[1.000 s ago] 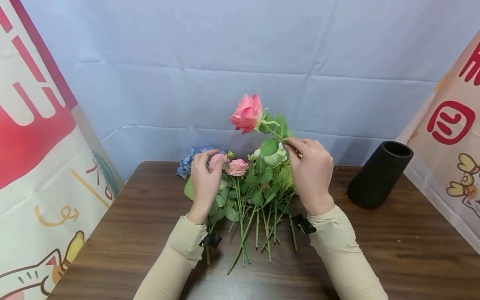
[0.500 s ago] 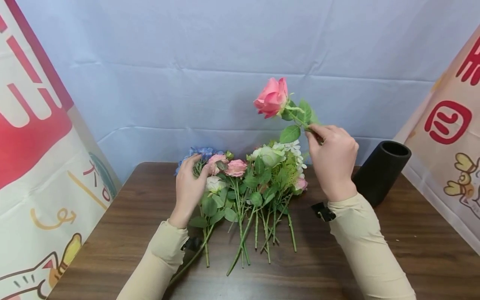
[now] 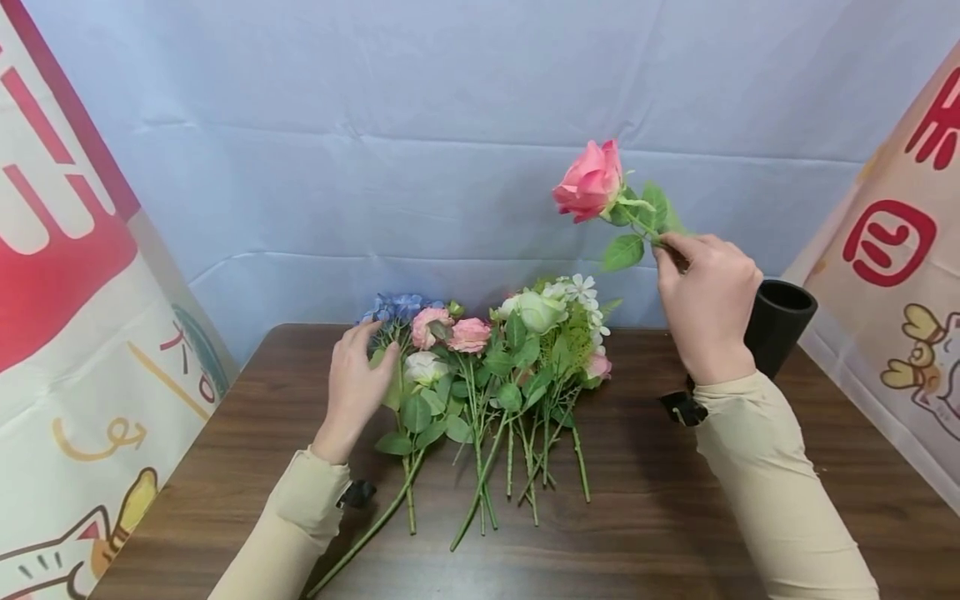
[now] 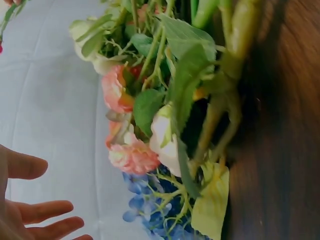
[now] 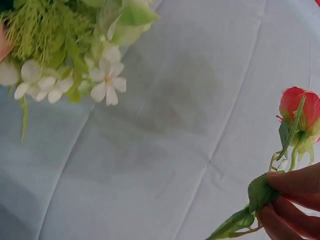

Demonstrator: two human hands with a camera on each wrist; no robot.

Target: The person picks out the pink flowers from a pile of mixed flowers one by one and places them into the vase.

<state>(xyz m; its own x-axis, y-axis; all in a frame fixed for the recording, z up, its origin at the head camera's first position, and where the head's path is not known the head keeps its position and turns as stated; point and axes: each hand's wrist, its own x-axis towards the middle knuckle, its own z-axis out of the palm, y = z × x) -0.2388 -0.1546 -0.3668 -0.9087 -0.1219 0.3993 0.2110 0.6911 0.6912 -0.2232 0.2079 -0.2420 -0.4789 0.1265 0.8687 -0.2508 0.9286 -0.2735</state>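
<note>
Right hand (image 3: 712,304) pinches the rose (image 3: 588,182) by its stem, aloft to the left of the vase (image 3: 782,327)! It looks light, petals soft, stem stiffer, so the stem suits the grip. Left hand (image 3: 356,383), fingers loose, holding nothing, is farther left, beside the flowers (image 3: 470,335).

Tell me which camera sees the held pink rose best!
The head view: the pink rose shows its whole bloom, clear of the right hand. The right wrist view has it at one edge; the left, just red and stem slivers.
</note>
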